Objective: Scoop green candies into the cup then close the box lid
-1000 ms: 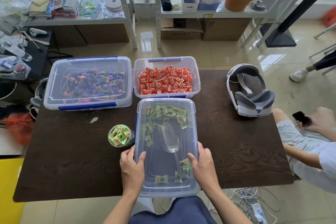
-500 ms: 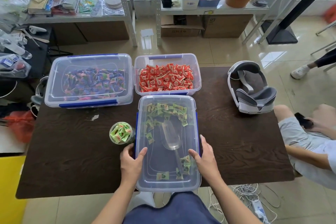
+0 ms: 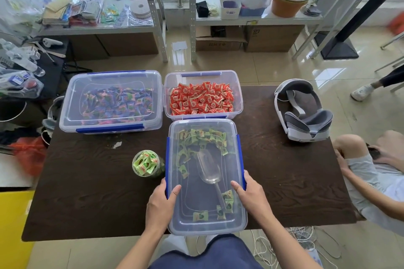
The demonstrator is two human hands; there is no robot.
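Observation:
A clear plastic box (image 3: 205, 225) with green candies (image 3: 202, 137) stands at the table's near edge, its clear lid (image 3: 203, 124) lying on top. A clear scoop (image 3: 208, 168) lies inside under the lid. My left hand (image 3: 160, 205) presses the box's left side at the blue clip (image 3: 167, 159), thumb on the lid. My right hand (image 3: 251, 196) holds the right side by the other blue clip (image 3: 240, 155). A clear cup (image 3: 147, 163) full of green candies stands just left of the box.
Behind stand a lidded box of purple candies (image 3: 111, 101) and an open box of red candies (image 3: 202, 98). A white headset (image 3: 303, 111) lies at the right. Another person sits beyond the table's right edge (image 3: 382, 172). Shelves stand behind.
Both hands have slid a little forward along the box's sides toward the blue clips. The lid stays on the box; the cup has not moved.

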